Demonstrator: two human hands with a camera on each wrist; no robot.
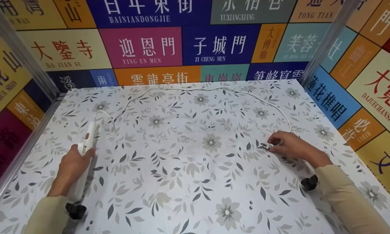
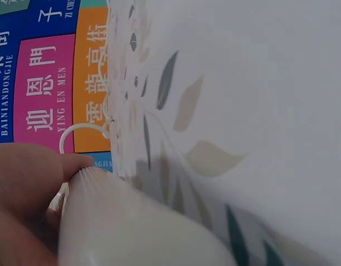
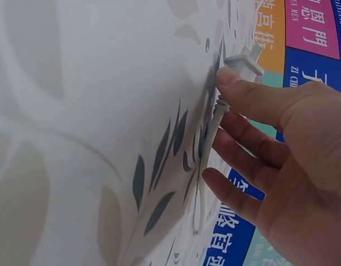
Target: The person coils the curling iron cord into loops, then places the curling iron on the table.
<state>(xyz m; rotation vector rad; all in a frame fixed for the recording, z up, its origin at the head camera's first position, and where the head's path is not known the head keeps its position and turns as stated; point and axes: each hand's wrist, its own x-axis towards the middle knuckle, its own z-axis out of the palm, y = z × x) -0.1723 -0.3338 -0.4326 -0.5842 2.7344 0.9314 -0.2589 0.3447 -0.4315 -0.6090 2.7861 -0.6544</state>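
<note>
On the left of the head view, my left hand (image 1: 72, 165) grips a long white corded appliance (image 1: 90, 135) around its middle, fingers and thumb at its sides. A small brown button shows on its far part, where the cord comes out. Its smooth, rounded white body (image 2: 120, 221) fills the bottom of the left wrist view, beside the thumb. Over on the right, my right hand (image 1: 290, 146) pinches the white power plug (image 3: 245, 65) between thumb and fingers, close over the tabletop. The plug's metal prongs point left in the head view.
The white cord (image 1: 195, 88) arcs along the far side of the flower-patterned table (image 1: 182, 123), linking appliance and plug. Colourful panels with printed place names (image 1: 143, 47) stand behind and at both sides. Clear upright posts (image 1: 324, 42) edge the back corners.
</note>
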